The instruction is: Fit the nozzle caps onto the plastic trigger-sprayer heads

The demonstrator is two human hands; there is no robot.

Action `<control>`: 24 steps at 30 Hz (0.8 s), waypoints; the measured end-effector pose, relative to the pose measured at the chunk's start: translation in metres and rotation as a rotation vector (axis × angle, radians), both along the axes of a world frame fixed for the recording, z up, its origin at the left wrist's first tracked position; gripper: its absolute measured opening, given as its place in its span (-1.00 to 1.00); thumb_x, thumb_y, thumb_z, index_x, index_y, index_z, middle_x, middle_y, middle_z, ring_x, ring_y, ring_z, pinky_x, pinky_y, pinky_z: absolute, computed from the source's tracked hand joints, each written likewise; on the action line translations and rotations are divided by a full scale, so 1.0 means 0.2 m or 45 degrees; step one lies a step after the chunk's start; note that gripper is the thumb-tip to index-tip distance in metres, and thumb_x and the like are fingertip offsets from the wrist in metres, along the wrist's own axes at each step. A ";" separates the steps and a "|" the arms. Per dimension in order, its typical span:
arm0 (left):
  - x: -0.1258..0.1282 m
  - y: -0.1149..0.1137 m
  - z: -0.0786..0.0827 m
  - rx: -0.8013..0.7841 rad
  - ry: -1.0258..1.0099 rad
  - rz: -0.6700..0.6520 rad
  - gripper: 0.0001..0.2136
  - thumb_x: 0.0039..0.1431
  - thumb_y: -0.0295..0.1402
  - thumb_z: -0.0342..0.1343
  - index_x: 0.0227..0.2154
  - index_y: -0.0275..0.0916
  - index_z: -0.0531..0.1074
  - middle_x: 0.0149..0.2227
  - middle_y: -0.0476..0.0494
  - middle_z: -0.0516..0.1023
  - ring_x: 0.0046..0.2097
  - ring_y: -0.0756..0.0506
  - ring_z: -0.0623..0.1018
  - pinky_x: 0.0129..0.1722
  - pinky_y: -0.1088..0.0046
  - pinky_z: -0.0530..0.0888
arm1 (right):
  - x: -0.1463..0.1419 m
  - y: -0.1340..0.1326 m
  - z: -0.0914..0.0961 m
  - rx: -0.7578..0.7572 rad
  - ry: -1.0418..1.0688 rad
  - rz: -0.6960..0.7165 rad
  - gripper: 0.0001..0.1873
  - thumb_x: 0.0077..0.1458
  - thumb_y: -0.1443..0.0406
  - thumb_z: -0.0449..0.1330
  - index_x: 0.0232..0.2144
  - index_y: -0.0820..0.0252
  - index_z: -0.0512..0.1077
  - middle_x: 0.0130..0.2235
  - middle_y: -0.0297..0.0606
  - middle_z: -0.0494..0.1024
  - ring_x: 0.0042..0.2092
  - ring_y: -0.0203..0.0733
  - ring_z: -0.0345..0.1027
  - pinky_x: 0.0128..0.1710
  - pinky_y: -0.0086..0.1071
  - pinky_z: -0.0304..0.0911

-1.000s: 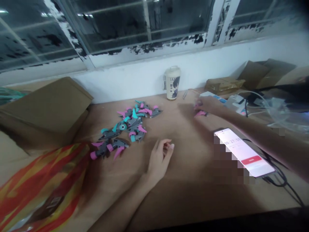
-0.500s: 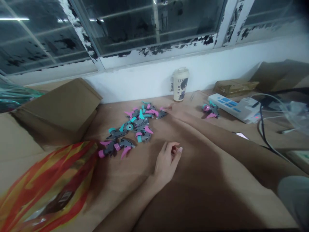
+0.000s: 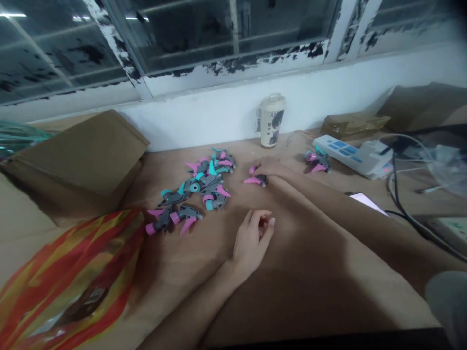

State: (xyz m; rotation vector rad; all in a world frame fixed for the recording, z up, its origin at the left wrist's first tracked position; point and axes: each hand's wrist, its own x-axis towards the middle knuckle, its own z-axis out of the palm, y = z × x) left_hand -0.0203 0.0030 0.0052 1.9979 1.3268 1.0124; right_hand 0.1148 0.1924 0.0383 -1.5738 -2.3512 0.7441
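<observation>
Held a pink-and-grey sprayer (image 3: 256, 181) in the right hand (image 3: 270, 169), fingers closed on it though blurred, low over the surface (image 3: 314, 272), just right of the pile (image 3: 202, 183) and toward the far edge. Rested the left hand (image 3: 251, 238) empty near the middle of the surface, fingers (image 3: 268, 223) loosely curled with a narrow gap, well apart from the sprayer. Left a cup (image 3: 272, 121) at the far edge, a small heap (image 3: 316, 160) just beside a power strip (image 3: 352, 156) toward the far right corner, a phone (image 3: 368, 203) partly behind the right forearm, a box (image 3: 80, 155) at the far left and a bag (image 3: 65, 277) at the near left corner.
</observation>
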 end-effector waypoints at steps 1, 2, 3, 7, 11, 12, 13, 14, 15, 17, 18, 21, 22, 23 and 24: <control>0.00 0.00 0.00 0.025 -0.006 0.003 -0.85 0.24 -0.31 -0.04 -0.23 -0.23 0.38 -0.30 -0.09 0.44 -0.35 -0.01 0.43 -0.34 0.46 0.40 | 0.05 -0.05 -0.01 -0.012 0.006 0.028 -0.68 0.16 0.19 0.11 -0.09 0.26 0.36 -0.08 -0.20 0.43 -0.13 -0.17 0.37 -0.16 -0.21 0.34; 0.00 -0.01 0.01 0.045 -0.014 0.002 -0.86 0.24 -0.33 -0.04 -0.24 -0.23 0.39 -0.32 -0.08 0.44 -0.36 -0.01 0.43 -0.35 0.48 0.40 | 0.09 -0.11 -0.02 -0.015 0.013 0.051 -0.71 0.13 0.20 0.14 -0.15 0.27 0.39 -0.15 -0.22 0.47 -0.17 -0.19 0.39 -0.19 -0.25 0.34; 0.01 -0.01 0.01 0.059 -0.024 -0.003 -0.86 0.24 -0.34 -0.03 -0.26 -0.23 0.40 -0.35 -0.07 0.45 -0.37 0.00 0.42 -0.38 0.50 0.39 | 0.14 -0.18 -0.03 -0.005 0.025 0.068 -0.75 0.08 0.21 0.19 -0.23 0.27 0.44 -0.24 -0.25 0.51 -0.22 -0.19 0.40 -0.22 -0.30 0.33; 0.02 -0.04 0.03 0.110 -0.043 -0.033 -0.90 0.22 -0.38 0.00 -0.28 -0.23 0.40 -0.39 -0.03 0.44 -0.38 0.03 0.43 -0.40 0.54 0.36 | 0.29 -0.49 -0.06 0.082 0.124 0.110 -0.80 -0.10 0.30 0.27 -0.31 0.14 0.48 -0.28 -0.33 0.56 -0.23 -0.22 0.41 -0.23 -0.41 0.25; 0.04 -0.04 0.04 0.086 -0.031 -0.010 -0.91 0.20 -0.39 0.03 -0.26 -0.21 0.40 -0.36 -0.03 0.44 -0.38 0.03 0.44 -0.42 0.55 0.36 | 0.38 -0.75 -0.06 0.134 0.356 0.147 -0.72 -0.02 0.26 0.23 -0.18 0.08 0.42 -0.15 -0.34 0.54 -0.18 -0.24 0.41 -0.18 -0.39 0.25; 0.05 -0.04 0.03 0.072 -0.031 0.003 -0.91 0.19 -0.39 0.04 -0.26 -0.21 0.40 -0.34 -0.04 0.43 -0.36 0.02 0.44 -0.43 0.55 0.37 | 0.39 -0.79 -0.07 0.137 0.450 0.148 -0.71 -0.01 0.24 0.22 -0.17 0.08 0.41 -0.16 -0.34 0.54 -0.18 -0.24 0.42 -0.19 -0.38 0.25; 0.05 -0.04 0.03 0.057 -0.038 0.014 -0.90 0.18 -0.38 0.05 -0.25 -0.20 0.40 -0.30 -0.06 0.43 -0.33 0.01 0.45 -0.42 0.55 0.38 | 0.39 -0.82 -0.07 0.139 0.538 0.144 -0.70 0.00 0.22 0.22 -0.16 0.08 0.40 -0.17 -0.33 0.54 -0.19 -0.24 0.42 -0.20 -0.38 0.26; 0.05 -0.04 0.03 0.039 -0.063 0.020 -0.89 0.17 -0.37 0.06 -0.24 -0.20 0.40 -0.26 -0.08 0.43 -0.29 -0.01 0.46 -0.40 0.54 0.40 | 0.40 -0.84 -0.08 0.144 0.613 0.135 -0.70 0.00 0.21 0.23 -0.17 0.09 0.39 -0.18 -0.33 0.54 -0.19 -0.24 0.42 -0.20 -0.37 0.27; 0.05 -0.03 0.03 0.006 -0.105 0.012 -0.87 0.15 -0.36 0.08 -0.22 -0.19 0.39 -0.22 -0.10 0.43 -0.24 -0.03 0.47 -0.38 0.52 0.41 | 0.39 -0.86 -0.09 0.152 0.666 0.131 -0.70 -0.01 0.21 0.23 -0.17 0.10 0.39 -0.18 -0.33 0.54 -0.18 -0.24 0.41 -0.19 -0.37 0.27; 0.05 -0.02 0.02 -0.132 -0.214 -0.056 -0.83 0.14 -0.33 0.09 -0.19 -0.19 0.38 -0.19 -0.12 0.45 -0.19 -0.06 0.48 -0.33 0.48 0.43 | 0.37 -0.88 -0.11 0.172 0.733 0.137 -0.71 -0.02 0.25 0.25 -0.19 0.12 0.39 -0.19 -0.33 0.53 -0.18 -0.25 0.40 -0.18 -0.38 0.26; 0.05 -0.01 0.02 -0.225 -0.266 -0.104 -0.81 0.14 -0.32 0.09 -0.18 -0.20 0.37 -0.19 -0.12 0.46 -0.19 -0.07 0.48 -0.31 0.47 0.44 | 0.36 -0.89 -0.12 0.175 0.752 0.144 -0.72 -0.03 0.28 0.25 -0.20 0.12 0.39 -0.19 -0.33 0.53 -0.18 -0.26 0.40 -0.18 -0.39 0.26; 0.04 0.02 0.03 -0.492 -0.348 -0.239 -0.80 0.13 -0.32 0.09 -0.18 -0.21 0.37 -0.22 -0.10 0.47 -0.23 -0.06 0.48 -0.31 0.46 0.43 | 0.33 -0.91 -0.15 0.183 0.772 0.111 -0.74 -0.05 0.31 0.26 -0.23 0.14 0.39 -0.23 -0.34 0.52 -0.21 -0.28 0.40 -0.22 -0.41 0.26; 0.04 0.03 0.04 -0.548 -0.349 -0.273 -0.80 0.10 -0.34 0.11 -0.20 -0.22 0.38 -0.24 -0.09 0.47 -0.24 -0.05 0.47 -0.32 0.47 0.42 | 0.33 -0.92 -0.16 0.192 0.768 0.091 -0.75 -0.05 0.30 0.27 -0.25 0.14 0.40 -0.24 -0.34 0.52 -0.22 -0.28 0.40 -0.22 -0.40 0.25; 0.04 0.04 0.05 -0.589 -0.342 -0.307 -0.81 0.08 -0.36 0.13 -0.22 -0.23 0.38 -0.26 -0.07 0.47 -0.25 -0.04 0.46 -0.32 0.49 0.41 | 0.33 -0.92 -0.16 0.207 0.766 0.084 -0.75 -0.07 0.28 0.29 -0.27 0.14 0.40 -0.25 -0.34 0.53 -0.22 -0.27 0.40 -0.21 -0.39 0.24; 0.03 0.05 0.06 -0.615 -0.331 -0.341 -0.81 0.05 -0.39 0.15 -0.24 -0.24 0.38 -0.29 -0.05 0.46 -0.27 -0.02 0.46 -0.32 0.50 0.39 | 0.33 -0.92 -0.17 0.225 0.764 0.090 -0.74 -0.08 0.26 0.31 -0.29 0.14 0.40 -0.26 -0.33 0.53 -0.22 -0.26 0.40 -0.18 -0.36 0.24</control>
